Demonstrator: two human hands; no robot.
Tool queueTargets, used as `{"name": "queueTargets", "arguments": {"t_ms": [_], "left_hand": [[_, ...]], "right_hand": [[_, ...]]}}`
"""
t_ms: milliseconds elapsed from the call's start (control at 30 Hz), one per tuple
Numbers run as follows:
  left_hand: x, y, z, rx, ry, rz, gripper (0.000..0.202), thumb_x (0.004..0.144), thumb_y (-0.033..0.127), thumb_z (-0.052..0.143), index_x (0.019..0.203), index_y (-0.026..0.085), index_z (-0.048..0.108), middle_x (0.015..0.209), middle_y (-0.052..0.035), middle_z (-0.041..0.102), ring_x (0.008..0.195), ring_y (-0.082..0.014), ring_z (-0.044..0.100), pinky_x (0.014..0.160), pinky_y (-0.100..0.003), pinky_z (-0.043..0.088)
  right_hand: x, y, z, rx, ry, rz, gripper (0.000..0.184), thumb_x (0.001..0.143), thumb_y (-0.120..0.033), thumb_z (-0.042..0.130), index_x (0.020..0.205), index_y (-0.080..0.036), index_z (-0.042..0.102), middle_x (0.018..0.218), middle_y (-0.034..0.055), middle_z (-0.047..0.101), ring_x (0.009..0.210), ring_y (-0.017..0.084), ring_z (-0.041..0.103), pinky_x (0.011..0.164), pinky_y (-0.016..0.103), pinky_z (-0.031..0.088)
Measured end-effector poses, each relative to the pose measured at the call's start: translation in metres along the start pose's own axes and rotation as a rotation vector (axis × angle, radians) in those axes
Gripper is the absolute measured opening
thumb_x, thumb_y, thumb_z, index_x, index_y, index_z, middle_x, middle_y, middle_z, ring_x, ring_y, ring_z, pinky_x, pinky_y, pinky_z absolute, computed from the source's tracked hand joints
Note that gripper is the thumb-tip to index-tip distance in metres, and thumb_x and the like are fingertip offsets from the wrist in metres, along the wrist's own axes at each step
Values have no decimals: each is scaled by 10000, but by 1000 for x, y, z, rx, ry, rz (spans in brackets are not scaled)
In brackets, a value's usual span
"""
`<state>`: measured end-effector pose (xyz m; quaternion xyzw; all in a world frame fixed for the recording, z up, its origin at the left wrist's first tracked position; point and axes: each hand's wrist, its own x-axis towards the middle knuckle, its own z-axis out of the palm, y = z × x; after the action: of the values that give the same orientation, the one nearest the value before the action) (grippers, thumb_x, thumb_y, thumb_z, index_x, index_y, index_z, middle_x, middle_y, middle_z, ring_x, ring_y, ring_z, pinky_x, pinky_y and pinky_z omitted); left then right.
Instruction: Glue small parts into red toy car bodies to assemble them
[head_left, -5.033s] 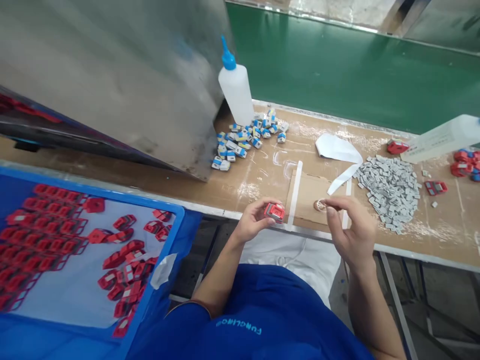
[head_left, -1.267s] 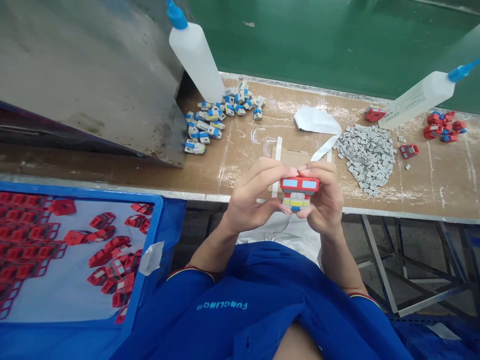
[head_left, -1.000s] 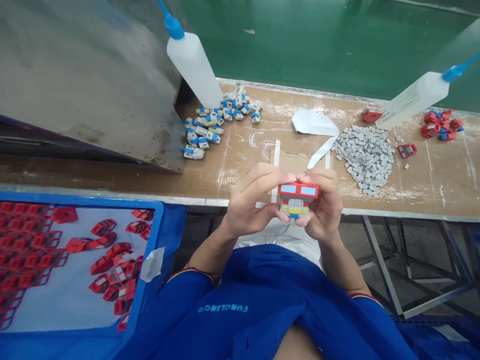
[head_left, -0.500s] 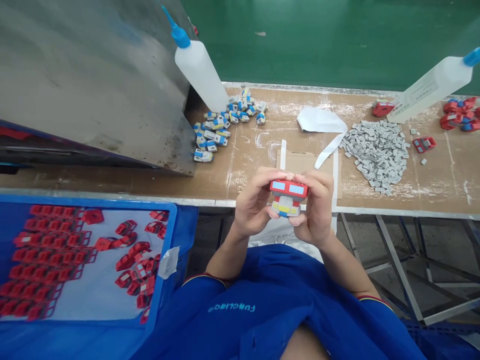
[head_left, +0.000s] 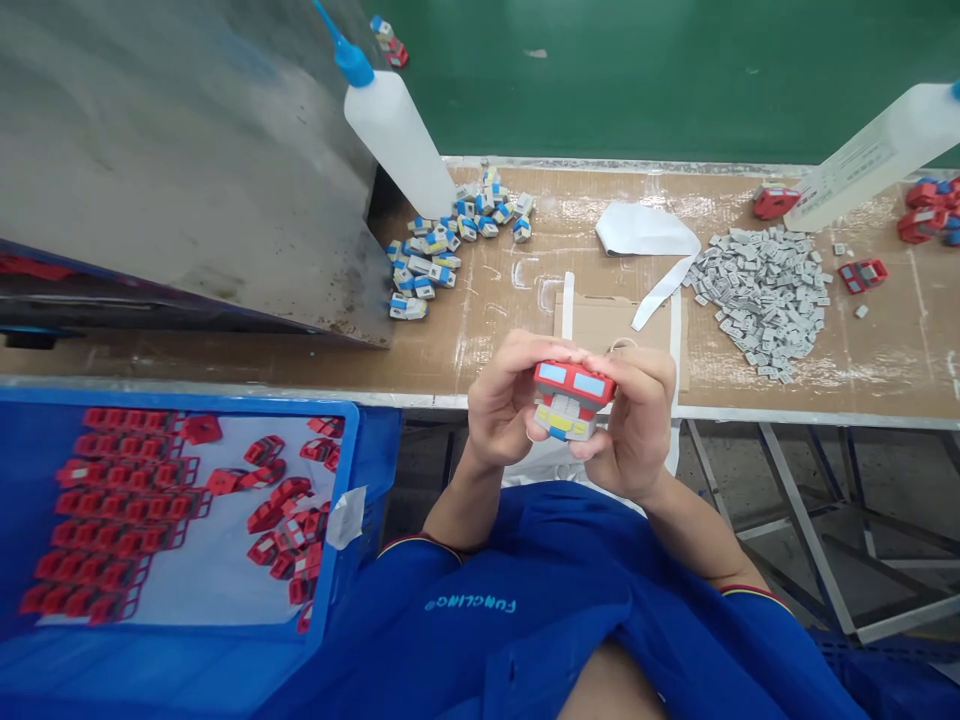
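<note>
Between both hands is a small red and grey toy robot torso with two pale blue window panels and a yellow and blue lower part. My left hand grips its left side, thumb low and fingers along the top. On the other side my right hand pinches it the same way. The fingertips of both hands meet over its upper edge, and its back is hidden. Beneath the hands lies a piece of cardboard with a white strip on it.
Small white, blue and yellow parts lie beside a white squeeze bottle. At right are a heap of grey pieces, red parts and a second bottle. A blue tray holds red parts at lower left. A metal box stands left.
The toy torso has tilted slightly within my hands, which still grip it. The camera view has shifted a little, bringing another small toy part into sight at the top.
</note>
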<state>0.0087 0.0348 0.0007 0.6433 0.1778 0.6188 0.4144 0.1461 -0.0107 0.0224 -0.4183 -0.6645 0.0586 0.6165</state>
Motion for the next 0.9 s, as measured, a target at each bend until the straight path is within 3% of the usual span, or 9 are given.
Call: {"name": "queueTargets", "arguments": {"t_ms": [200,433,600,767,900], "left_hand": [[0,3,-7,88,-5,36,519,1010,649,670,1408,318,706,1189,-91,769,1076,-252,778,874,-402,682],[-1,4,-19,193,-7,64,560,1001,637,700,1453,307,694,1247,-91,778,1160,-281,772,969,-448,650],[-2,7,-15,177,-15,78,540,1028,615,667,1466,301,682,1247,-96,779,1129,-276,778,939,-443,660],[-5,4,-11,159,21,66,522,1034,639,635,1438,315,689,1219,-87,775,1097,-263,771,895,-431,667],[-6,1,-11,173,43,50,523,1029,685,610,1412,339,689,1163,-75,767,1074,-259,760,882,-437,667]], "right_hand": [[-3,2,-1,-26,-5,2,496,1096,-577,513,1514,-319,577,1162,90,654,1016,285,663,909,475,606],[9,9,-8,109,-194,-7,582,1090,-525,577,1620,-303,479,1274,108,680,1114,291,688,934,468,622],[6,10,-1,89,-81,-57,551,1087,-579,553,1574,-323,530,1177,81,666,1022,275,674,854,446,626],[5,10,4,60,-16,-102,532,1085,-526,589,1566,-301,550,1146,78,672,991,266,662,846,425,609],[4,10,7,-6,-6,-91,539,1068,-614,568,1526,-329,567,1140,82,667,955,274,655,839,442,599]]}}
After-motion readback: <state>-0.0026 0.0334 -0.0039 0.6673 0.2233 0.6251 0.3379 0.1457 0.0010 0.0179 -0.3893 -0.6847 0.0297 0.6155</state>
